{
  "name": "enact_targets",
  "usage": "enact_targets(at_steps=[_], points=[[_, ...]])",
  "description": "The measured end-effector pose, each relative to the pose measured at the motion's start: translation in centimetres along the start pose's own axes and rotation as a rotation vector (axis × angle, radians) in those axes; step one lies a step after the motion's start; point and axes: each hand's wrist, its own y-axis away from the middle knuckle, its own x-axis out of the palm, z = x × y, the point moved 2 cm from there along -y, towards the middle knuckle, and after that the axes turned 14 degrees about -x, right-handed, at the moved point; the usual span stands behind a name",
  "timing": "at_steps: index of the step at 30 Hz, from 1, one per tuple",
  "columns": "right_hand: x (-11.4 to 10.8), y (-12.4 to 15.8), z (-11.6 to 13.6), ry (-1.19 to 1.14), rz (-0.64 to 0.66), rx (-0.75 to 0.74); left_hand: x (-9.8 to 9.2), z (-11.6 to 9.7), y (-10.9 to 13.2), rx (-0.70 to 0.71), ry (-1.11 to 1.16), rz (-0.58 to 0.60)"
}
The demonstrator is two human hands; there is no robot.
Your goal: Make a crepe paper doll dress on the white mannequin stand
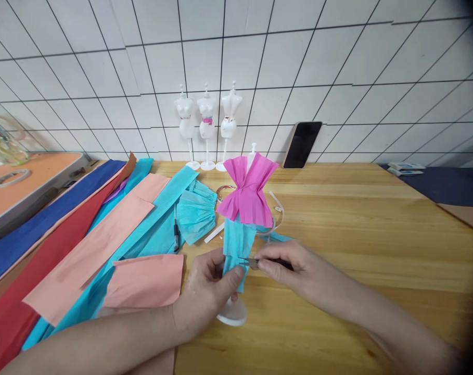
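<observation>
A small white dress form point(253, 148) stands on the table in a pink crepe-paper top point(244, 197) gathered at the waist. Light blue crepe paper point(238, 237) hangs below the pink, in front of the stand. My left hand point(211, 284) pinches this blue paper between thumb and fingers near its lower part, just above the round white base point(233, 313). In my right hand point(285, 263) is a pair of small dark-handled snips point(252, 262), their metal tips against the blue paper beside my left thumb. The fingers behind the paper are mostly hidden.
Long crepe-paper strips, among them red point(60, 250), dark blue point(56, 213) and peach point(91, 250), cover the left side. A gathered blue piece point(197, 211) and a black pen point(176, 237) lie nearby. Three bare-shouldered dress forms point(207, 117) and a phone point(302, 145) stand along the wall.
</observation>
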Motion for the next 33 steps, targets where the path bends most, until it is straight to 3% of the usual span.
enact_targets(at_steps=[6, 25, 33], points=[[0.13, 0.02, -0.27, -0.043, 0.087, 0.002, -0.04, -0.24, 0.3, 0.017, -0.052, 0.003], [0.31, -0.15, 0.1, -0.013, 0.083, 0.031, 0.46, 0.03, -0.21, -0.044, -0.017, -0.05], [0.03, -0.23, 0.63, -0.133, 0.119, 0.059, 0.38, -0.03, 0.12, -0.048, 0.021, 0.026]])
